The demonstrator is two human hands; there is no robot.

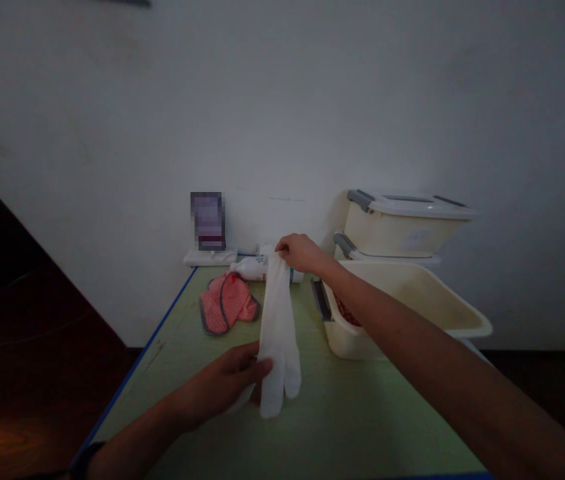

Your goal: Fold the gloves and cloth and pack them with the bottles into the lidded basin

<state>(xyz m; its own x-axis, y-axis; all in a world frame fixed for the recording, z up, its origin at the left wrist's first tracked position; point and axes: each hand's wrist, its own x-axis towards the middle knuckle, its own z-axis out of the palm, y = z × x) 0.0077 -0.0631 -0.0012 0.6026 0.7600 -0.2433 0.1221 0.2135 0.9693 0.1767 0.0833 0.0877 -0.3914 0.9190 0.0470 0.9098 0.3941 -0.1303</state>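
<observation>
A long, thin white cloth piece (275, 313) hangs upright in front of me, its lower end split into rounded lobes. It looks like a long sock or glove, but I cannot tell which. My right hand (298, 252) pinches its top edge. Lower down, my left hand (237, 373) grips its left side, thumb in front and the other fingers partly hidden behind. Behind it a white bottle (250, 269) lies on its side, partly covered by the cloth. A crumpled pink cloth (227, 303) with grey edging lies to the left on the green table (342, 413).
On the right stands an uncovered cream bin (427, 293) with a grey handle and something dark red inside. Lidded bins (407, 230) are stacked behind it. At the back left, a blurred-out upright panel (208, 221) stands on a white base (210, 258) against the wall.
</observation>
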